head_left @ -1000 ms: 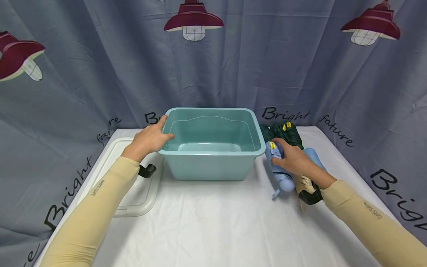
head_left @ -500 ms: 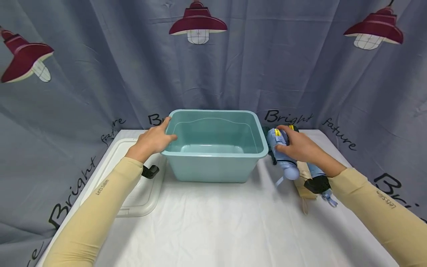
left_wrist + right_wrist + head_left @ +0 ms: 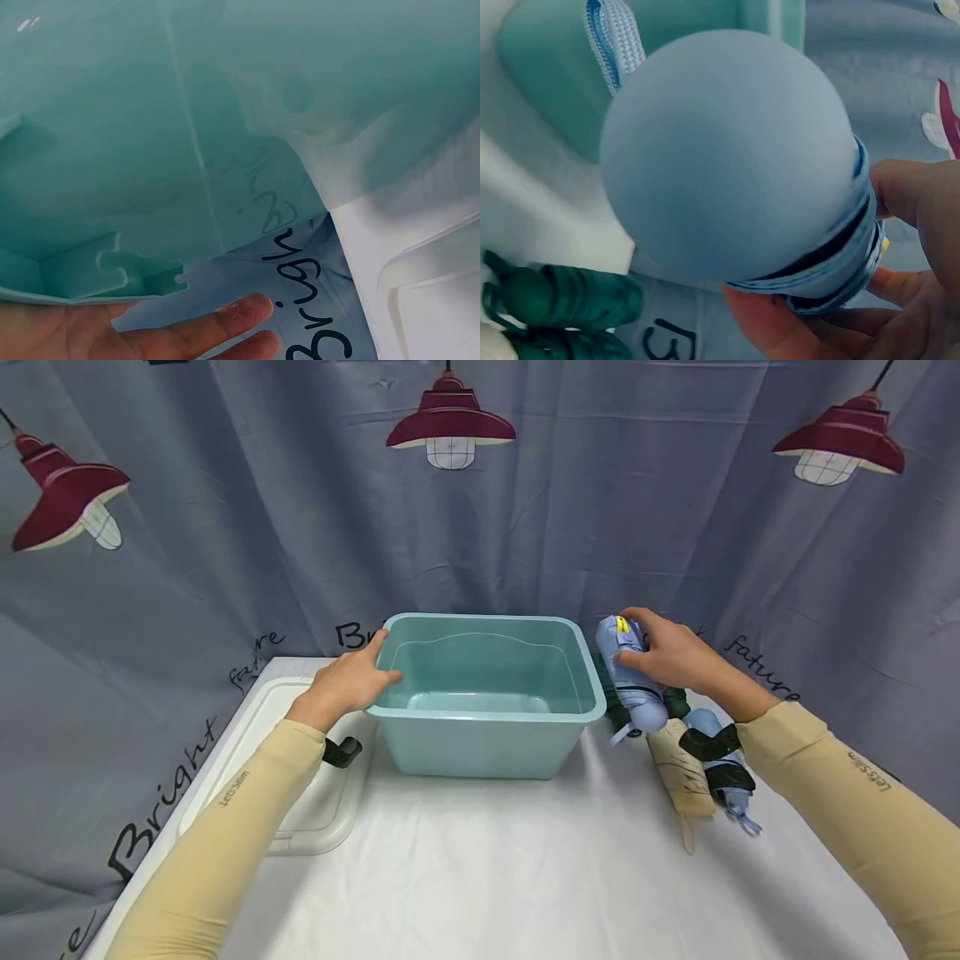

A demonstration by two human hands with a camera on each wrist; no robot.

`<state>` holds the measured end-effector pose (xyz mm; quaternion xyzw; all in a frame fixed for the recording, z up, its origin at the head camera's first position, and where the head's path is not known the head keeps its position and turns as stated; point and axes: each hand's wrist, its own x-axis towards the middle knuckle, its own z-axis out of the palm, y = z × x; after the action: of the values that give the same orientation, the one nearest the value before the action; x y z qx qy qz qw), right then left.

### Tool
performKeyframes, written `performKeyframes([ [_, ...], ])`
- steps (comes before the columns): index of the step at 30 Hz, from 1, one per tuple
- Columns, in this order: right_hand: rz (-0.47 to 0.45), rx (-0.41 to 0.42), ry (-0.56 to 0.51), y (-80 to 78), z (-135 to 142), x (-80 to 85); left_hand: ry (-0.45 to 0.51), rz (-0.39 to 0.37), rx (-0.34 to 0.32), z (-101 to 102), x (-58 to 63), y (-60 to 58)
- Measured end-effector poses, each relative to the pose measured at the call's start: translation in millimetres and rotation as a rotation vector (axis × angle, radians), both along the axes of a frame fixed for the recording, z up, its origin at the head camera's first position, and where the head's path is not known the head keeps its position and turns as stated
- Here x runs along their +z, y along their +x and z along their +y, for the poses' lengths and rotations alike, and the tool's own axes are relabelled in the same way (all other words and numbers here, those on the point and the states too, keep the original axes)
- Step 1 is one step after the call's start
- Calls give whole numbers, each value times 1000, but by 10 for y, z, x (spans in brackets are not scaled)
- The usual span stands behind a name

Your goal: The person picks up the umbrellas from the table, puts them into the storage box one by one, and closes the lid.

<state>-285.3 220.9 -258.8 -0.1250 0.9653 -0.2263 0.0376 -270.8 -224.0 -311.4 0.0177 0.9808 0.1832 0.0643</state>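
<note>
My right hand (image 3: 671, 647) grips a light blue folded umbrella (image 3: 630, 672) above the table, just right of the teal plastic bin (image 3: 480, 743). In the right wrist view, the umbrella's rounded handle end (image 3: 720, 157) faces the camera, with a wrist strap (image 3: 615, 45) hanging from it. My left hand (image 3: 348, 681) holds the bin's left rim, thumb over the inside and fingers outside. Below the held umbrella lie dark green folded umbrellas (image 3: 585, 296), partly hidden in the head view. A beige folded umbrella (image 3: 678, 764) and another blue folded umbrella (image 3: 727, 777) lie nearer the front.
A white lid (image 3: 322, 810) lies flat left of the bin, partly under my left forearm. The white-covered table (image 3: 480, 868) runs back to a grey-blue curtain (image 3: 525, 510) printed with lamps. The bin's inside shows a bare floor.
My right hand has lifted the light blue umbrella off the table, up and toward the back. This uncovers the beige and other blue umbrellas. The left hand stays at the bin's rim.
</note>
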Motion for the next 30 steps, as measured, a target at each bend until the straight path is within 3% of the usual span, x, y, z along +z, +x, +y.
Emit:
performKeyframes([
  [6, -11, 17, -25, -103, -96, 188, 3, -28, 1, 24, -21, -9],
  [13, -38, 53, -8, -238, -402, 426, 12, -11, 8, 22, 20, -23],
  [23, -106, 137, 21, -403, -805, 459, 23, -31, 12, 39, 9, -34],
  [30, -228, 173, 14, -500, -1102, 458, 29, -11, 19, 20, -22, -18],
])
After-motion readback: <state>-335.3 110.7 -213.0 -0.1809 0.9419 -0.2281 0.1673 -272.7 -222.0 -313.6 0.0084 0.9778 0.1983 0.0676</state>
